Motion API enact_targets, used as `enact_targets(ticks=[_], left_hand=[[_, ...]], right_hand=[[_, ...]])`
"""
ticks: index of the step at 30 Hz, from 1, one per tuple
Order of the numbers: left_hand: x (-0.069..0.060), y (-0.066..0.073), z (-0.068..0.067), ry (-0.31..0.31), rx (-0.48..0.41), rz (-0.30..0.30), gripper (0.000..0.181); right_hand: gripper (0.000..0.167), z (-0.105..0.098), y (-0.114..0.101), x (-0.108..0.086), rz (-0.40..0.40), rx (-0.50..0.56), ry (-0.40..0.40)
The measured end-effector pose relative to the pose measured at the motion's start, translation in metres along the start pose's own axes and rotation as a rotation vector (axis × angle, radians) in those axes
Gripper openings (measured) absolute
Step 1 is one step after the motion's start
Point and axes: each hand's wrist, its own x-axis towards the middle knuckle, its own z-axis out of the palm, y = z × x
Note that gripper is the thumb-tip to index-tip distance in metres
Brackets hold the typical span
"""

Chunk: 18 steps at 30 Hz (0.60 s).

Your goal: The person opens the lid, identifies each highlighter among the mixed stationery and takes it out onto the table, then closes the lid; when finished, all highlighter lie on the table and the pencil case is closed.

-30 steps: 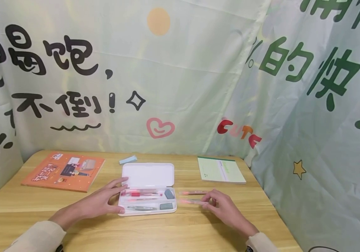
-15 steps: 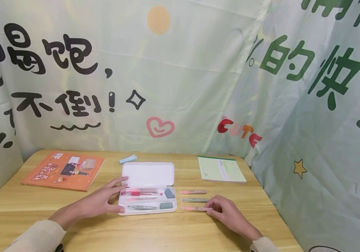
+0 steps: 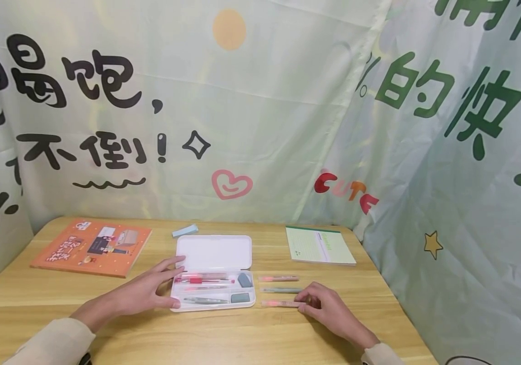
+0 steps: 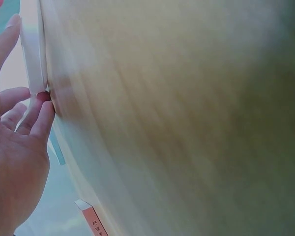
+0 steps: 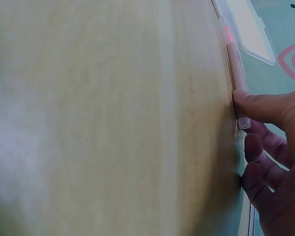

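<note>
My right hand (image 3: 331,306) pinches the rear end of a pink highlighter (image 3: 278,303) lying on the table; its bright pink tip points left. In the right wrist view the thumb (image 5: 260,107) presses on its barrel near the clear end. Behind it, roughly parallel, lie a grey-green pen (image 3: 281,290) and another pink highlighter (image 3: 278,279). My left hand (image 3: 146,289) rests against the left side of an open white pencil case (image 3: 212,306), fingers at the hinge and thumb near the front corner. Inside are several pens, a red one (image 3: 196,280) among them, and two grey-blue erasers (image 3: 240,298).
An orange book (image 3: 91,248) lies at the back left of the wooden table (image 3: 196,339). At the back right is a pale green notebook (image 3: 321,246). A small light-blue block (image 3: 185,231) sits behind the case lid. Printed curtains (image 3: 278,126) hang behind and beside the table.
My right hand has shifted slightly right and nearer with the pink highlighter, which now lies in front of the grey-green pen. That pen has come into view. My left hand stays put.
</note>
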Motion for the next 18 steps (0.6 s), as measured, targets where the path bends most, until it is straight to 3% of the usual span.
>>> enact_targets(ticks=[8,18], left_hand=[[0.000,0.000,0.000,-0.004,0.019,0.000,0.092],[0.000,-0.001,0.000,0.000,0.028,0.007,0.094]], right_hand=[[0.012,0.001,-0.001,0.000,0.002,0.016,0.002],[0.013,-0.001,-0.029,0.016,-0.115,0.011,0.081]])
